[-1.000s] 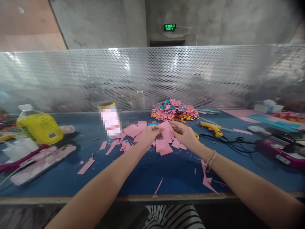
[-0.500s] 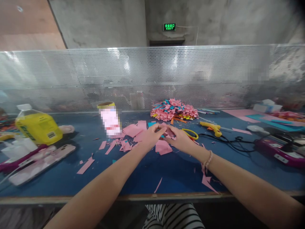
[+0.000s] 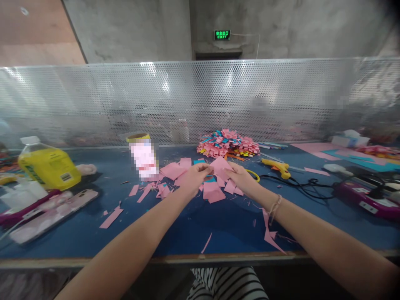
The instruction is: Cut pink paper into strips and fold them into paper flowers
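Between my two hands a piece of pink paper (image 3: 220, 165) is held up over the middle of the table. My left hand (image 3: 198, 175) pinches its left edge, fingers closed. On the other side my right hand (image 3: 238, 176) grips the right edge between thumb and fingers. Below and around them lie cut pink paper pieces (image 3: 213, 192) and a few blue ones. A larger pink sheet (image 3: 173, 171) rests just left of my left hand. Behind my right hand, the yellow handle (image 3: 253, 175) of a tool shows, its rest hidden.
A pile of pink, blue and yellow folded paper (image 3: 227, 143) stands at the back. To the right lie a yellow glue gun (image 3: 276, 167), its cord and a purple power strip (image 3: 368, 196). On the left are a yellow bottle (image 3: 50, 166), a phone (image 3: 56, 214) and an upright tube (image 3: 138, 136).
The pink paper has come up into plain view between my hands, where it was mostly hidden before. My hands have spread slightly apart, each keeping to its own side of the paper.
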Demonstrator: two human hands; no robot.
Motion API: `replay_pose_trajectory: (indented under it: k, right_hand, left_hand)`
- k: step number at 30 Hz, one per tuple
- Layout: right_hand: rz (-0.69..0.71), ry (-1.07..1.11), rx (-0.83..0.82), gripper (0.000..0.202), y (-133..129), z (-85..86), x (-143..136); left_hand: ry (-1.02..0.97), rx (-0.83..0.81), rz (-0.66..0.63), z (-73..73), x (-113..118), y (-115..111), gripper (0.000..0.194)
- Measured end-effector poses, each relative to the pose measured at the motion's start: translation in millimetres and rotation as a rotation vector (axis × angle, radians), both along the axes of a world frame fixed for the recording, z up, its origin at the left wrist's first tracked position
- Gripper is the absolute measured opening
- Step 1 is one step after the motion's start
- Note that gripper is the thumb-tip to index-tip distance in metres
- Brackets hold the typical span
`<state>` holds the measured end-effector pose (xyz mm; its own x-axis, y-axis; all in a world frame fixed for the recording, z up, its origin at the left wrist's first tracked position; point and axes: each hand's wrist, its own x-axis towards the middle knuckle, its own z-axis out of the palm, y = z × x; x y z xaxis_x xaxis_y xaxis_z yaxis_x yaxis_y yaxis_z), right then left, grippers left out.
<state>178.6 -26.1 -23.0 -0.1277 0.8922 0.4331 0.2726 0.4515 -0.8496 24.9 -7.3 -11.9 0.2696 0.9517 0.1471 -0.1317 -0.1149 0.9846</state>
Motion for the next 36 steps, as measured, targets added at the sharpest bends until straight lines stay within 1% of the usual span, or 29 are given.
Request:
replay_pose_trajectory:
  k: [2, 5, 8, 12, 13, 14, 18, 20, 22, 28, 32, 36]
  right_hand:
    - [-0.044, -0.111, 0.072, 0.021, -1.6, 3.5, 1.9]
    - [-0.097, -0.197, 0.199, 0.028, -1.4, 6.0, 5.9]
    - [-0.132, -0.275, 0.243, 0.037, -2.1, 5.8, 8.1]
    - [-0.245, -0.427, 0.303, 0.040, -7.2, 5.2, 6.9]
    - [-0.246, -0.465, 0.334, 0.040, -8.4, 5.2, 6.4]
    - [-0.222, -0.500, 0.374, 0.040, -9.3, 5.3, 6.2]
    - [-0.049, -0.575, 0.545, 0.042, -9.3, 5.0, 8.2]
    - [0.007, -0.592, 0.580, 0.044, -8.4, 4.4, 10.5]
    - [0.034, -0.599, 0.575, 0.045, -8.2, 4.2, 12.3]
    - [0.055, -0.554, 0.515, 0.044, -11.1, 6.9, 11.7]
    - [0.053, -0.485, 0.492, 0.042, -12.6, 8.2, 10.0]
    - [0.081, -0.469, 0.490, 0.043, -14.0, 9.3, 10.6]
  left_hand:
    - [-0.024, -0.032, 0.003, 2.5, -0.9, -1.4, 0.013]
    - [-0.015, -0.063, 0.001, 6.5, -2.2, -3.5, 0.011]
    - [0.026, -0.058, 0.009, 9.1, -2.1, -6.1, 0.011]
    - [0.034, -0.078, 0.006, 10.0, -0.9, -7.9, 0.012]
    - [0.025, -0.089, 0.009, 10.1, -0.7, -7.9, 0.011]
    - [0.013, -0.100, 0.010, 10.0, -0.7, -7.9, 0.011]
    - [-0.045, -0.124, -0.017, 9.9, -1.5, -6.7, 0.011]
    - [-0.067, -0.122, -0.032, 10.1, -2.2, -6.1, 0.011]
    - [-0.087, -0.109, -0.038, 10.6, -2.7, -6.1, 0.011]
    - [-0.110, -0.057, -0.009, 11.8, -2.2, -8.0, 0.011]
    - [-0.114, -0.005, -0.006, 8.4, -2.0, -5.6, 0.013]
    - [-0.130, -0.002, -0.019, 5.7, -2.1, -3.8, 0.014]
